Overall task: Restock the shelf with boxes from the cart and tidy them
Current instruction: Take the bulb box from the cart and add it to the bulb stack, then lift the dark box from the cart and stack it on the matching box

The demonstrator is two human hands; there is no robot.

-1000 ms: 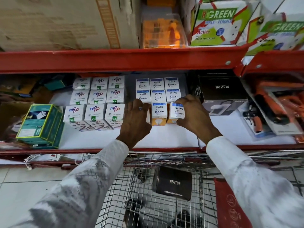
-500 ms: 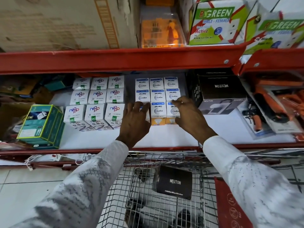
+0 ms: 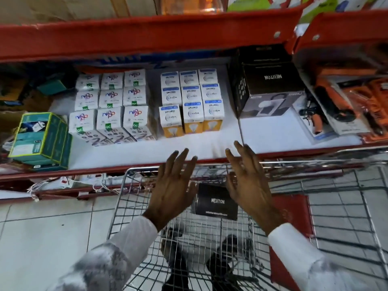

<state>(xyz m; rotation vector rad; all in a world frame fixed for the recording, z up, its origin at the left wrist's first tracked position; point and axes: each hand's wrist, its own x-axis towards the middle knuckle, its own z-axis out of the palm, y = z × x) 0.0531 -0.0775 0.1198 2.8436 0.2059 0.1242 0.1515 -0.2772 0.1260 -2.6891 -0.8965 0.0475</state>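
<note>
A block of small white, blue and orange bulb boxes [image 3: 191,101] stands in three rows on the white shelf [image 3: 273,141]. Left of it sits a block of white boxes with green QC marks [image 3: 111,103]. A black NEUTON box [image 3: 217,201] lies in the wire cart [image 3: 123,185] below the shelf edge. My left hand [image 3: 174,185] and my right hand [image 3: 246,181] hover over the cart, fingers spread, holding nothing. Both hands are apart from the bulb boxes and flank the black box in the cart.
A larger black NEUTON box [image 3: 270,87] stands on the shelf right of the bulb boxes. Orange tools in packs [image 3: 346,106] lie at far right. A green box [image 3: 41,139] sits at the left. A red shelf beam [image 3: 147,32] runs overhead. Tiled floor [image 3: 42,227] lies left of the cart.
Both hands have let go of the front bulb boxes and pulled back from the shelf to above the cart. The view has tilted downward.
</note>
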